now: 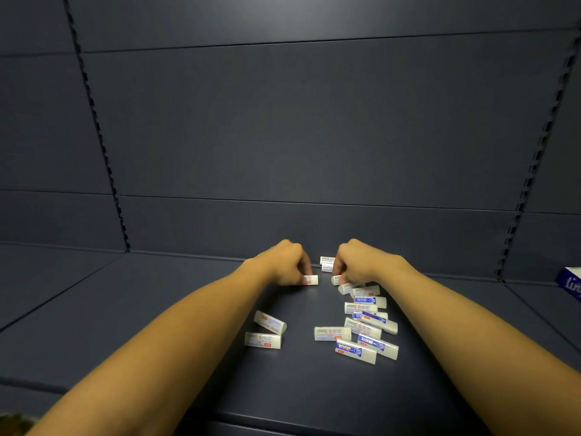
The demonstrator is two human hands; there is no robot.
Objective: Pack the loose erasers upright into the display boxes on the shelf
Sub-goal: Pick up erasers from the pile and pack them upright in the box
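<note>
Several white erasers in printed sleeves lie loose on the dark shelf point(188, 297). My left hand point(287, 264) curls its fingers round one eraser point(312, 280) whose end sticks out to the right. My right hand point(356, 262) grips another eraser point(335, 279) at its lower left. Two erasers point(327, 264) are stacked near the back wall between my hands. A pile of erasers point(366, 322) lies below my right hand, and two more erasers point(267, 330) lie at the left. No display box shows in view.
The dark back panel point(314, 136) rises right behind my hands, with slotted uprights at left and right. A blue and white package point(570, 283) sits at the far right edge. Both forearms stretch across the shelf from the near edge.
</note>
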